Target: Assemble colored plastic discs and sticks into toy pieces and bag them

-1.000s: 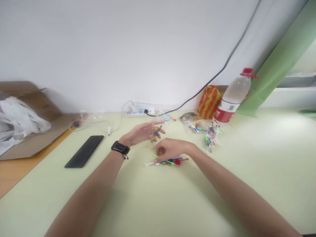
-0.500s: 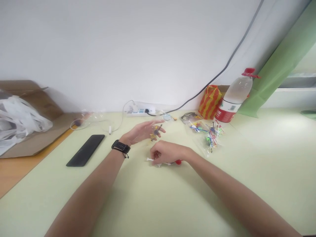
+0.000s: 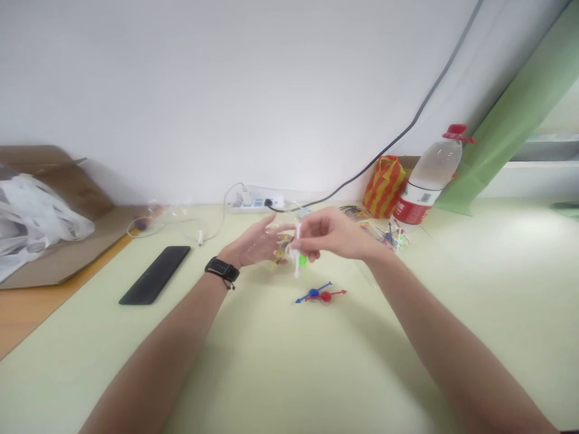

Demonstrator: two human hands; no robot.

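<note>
My right hand (image 3: 332, 235) is closed in a pinch on a white arrow spinner (image 3: 297, 250), held upright above the table. A bright green piece (image 3: 303, 260) shows just behind it, under my fingers. Right beside it, my left hand (image 3: 260, 242) holds a small clear plastic bag with yellow arrow pieces (image 3: 279, 253) in it, fingers partly stretched. How the bag is gripped is partly hidden. Below both hands, a blue arrow spinner (image 3: 313, 293) and a red arrow spinner (image 3: 326, 296) lie on the table, overlapping.
Behind my right hand lie clear bags of colourful spinners (image 3: 394, 236). A bottle (image 3: 427, 175) and a striped bag (image 3: 384, 187) stand at back right. A black phone (image 3: 156, 275) lies left, near a cardboard box (image 3: 67, 253). A power strip (image 3: 256, 201) sits against the wall.
My right hand has lifted off the table with the white arrow spinner and moved up beside my left hand. The blue and red spinners are now uncovered. My left hand has barely moved.
</note>
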